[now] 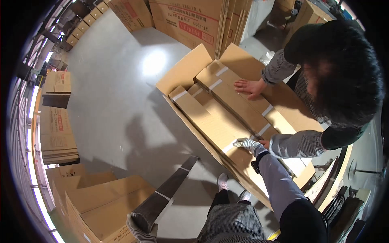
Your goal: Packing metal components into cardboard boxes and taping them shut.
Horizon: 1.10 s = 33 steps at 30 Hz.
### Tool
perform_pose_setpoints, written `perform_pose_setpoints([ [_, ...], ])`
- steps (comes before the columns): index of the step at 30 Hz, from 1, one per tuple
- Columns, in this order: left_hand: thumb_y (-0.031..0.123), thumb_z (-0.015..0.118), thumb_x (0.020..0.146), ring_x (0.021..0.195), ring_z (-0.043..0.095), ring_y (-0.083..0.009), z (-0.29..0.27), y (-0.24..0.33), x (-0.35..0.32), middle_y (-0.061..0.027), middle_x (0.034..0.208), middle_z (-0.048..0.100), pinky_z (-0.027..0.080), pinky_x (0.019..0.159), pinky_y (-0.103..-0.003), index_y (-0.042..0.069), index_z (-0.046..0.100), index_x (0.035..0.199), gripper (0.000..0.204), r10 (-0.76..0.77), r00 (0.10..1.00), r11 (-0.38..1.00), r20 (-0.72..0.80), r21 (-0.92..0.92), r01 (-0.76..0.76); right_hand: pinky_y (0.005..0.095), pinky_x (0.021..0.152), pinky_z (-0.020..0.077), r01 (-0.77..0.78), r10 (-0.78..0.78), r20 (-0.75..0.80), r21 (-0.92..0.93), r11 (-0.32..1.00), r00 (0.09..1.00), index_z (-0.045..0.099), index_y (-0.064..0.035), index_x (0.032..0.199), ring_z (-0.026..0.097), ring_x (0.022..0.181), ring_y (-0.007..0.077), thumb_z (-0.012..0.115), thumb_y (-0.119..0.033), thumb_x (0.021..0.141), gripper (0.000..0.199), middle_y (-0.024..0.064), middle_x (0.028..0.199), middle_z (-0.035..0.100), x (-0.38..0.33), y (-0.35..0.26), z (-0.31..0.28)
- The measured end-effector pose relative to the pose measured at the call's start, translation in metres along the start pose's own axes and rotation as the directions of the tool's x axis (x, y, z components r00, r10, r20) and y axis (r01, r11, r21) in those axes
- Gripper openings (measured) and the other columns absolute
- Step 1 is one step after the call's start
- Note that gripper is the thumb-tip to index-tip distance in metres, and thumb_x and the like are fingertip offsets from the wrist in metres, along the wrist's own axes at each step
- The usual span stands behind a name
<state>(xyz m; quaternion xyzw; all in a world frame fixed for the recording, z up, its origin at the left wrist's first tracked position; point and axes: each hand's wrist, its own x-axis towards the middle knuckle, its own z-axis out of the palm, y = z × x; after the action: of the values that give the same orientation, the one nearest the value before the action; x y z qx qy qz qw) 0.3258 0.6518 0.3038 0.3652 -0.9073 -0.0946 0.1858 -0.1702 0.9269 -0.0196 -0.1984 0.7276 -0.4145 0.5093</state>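
My left hand [142, 231], in a striped glove, grips the near end of a long dark wrapped bundle [164, 192] bound with white straps. The bundle slants away, its far end near the floor. My right hand [248, 144], gloved, rests on a long narrow carton [204, 123] at a white tape band, fingers stretched out over it. That carton lies with another long carton [235, 95] inside a large cardboard box [186, 73] with raised flaps. A co-worker's bare hand [252, 88] lies flat on the second carton; their other hand [265, 143] is close beside mine.
A co-worker [340, 77] leans over the box from the right. Open cardboard boxes [105, 198] stand at lower left, stacked flat cartons [58, 129] along the left. Large printed cartons [186, 24] stand at the back. Grey floor [109, 81] spreads to the left.
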Motion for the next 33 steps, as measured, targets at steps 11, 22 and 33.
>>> perform_pose_setpoints([
  [11,0.021,0.082,0.055,0.121,0.043,-0.0333,0.007,0.004,0.044,-0.0178,0.133,0.042,0.033,0.101,-0.044,0.005,0.03,0.141,0.102,-0.032,0.998,0.994,0.048,-0.107,0.037,0.0471,0.108,0.0288,-0.134,0.083,-0.105,-0.821,0.554,0.991,0.027,-0.0043,0.141,0.016,0.138,0.0376,0.07,-0.03,0.073,0.084,0.0151,0.15,0.016,-0.022,0.046,0.098],
  [22,0.036,0.08,0.064,0.126,0.039,-0.0314,-0.078,0.063,0.136,-0.0165,0.135,0.043,0.028,0.108,-0.04,0.001,0.035,0.138,0.094,-0.021,0.994,0.889,0.106,-0.453,0.067,0.0413,0.106,0.0311,0.208,-0.342,-0.345,-0.372,0.905,0.874,0.036,0.0021,0.135,0.039,0.125,0.0386,0.068,-0.029,0.076,0.074,0.025,0.135,0.04,-0.171,-0.082,0.099],
  [33,0.037,0.078,0.066,0.123,0.042,-0.0312,-0.244,0.085,0.062,-0.0157,0.132,0.046,0.03,0.107,-0.04,0.001,0.038,0.136,0.088,-0.163,0.986,0.794,-0.028,-0.597,0.115,0.043,0.111,0.0216,0.702,-0.774,-0.003,-0.421,0.575,0.633,0.018,0.0034,0.142,0.019,0.137,0.037,0.08,-0.033,0.055,0.113,0.0246,0.148,0.016,-0.219,-0.219,0.21],
])
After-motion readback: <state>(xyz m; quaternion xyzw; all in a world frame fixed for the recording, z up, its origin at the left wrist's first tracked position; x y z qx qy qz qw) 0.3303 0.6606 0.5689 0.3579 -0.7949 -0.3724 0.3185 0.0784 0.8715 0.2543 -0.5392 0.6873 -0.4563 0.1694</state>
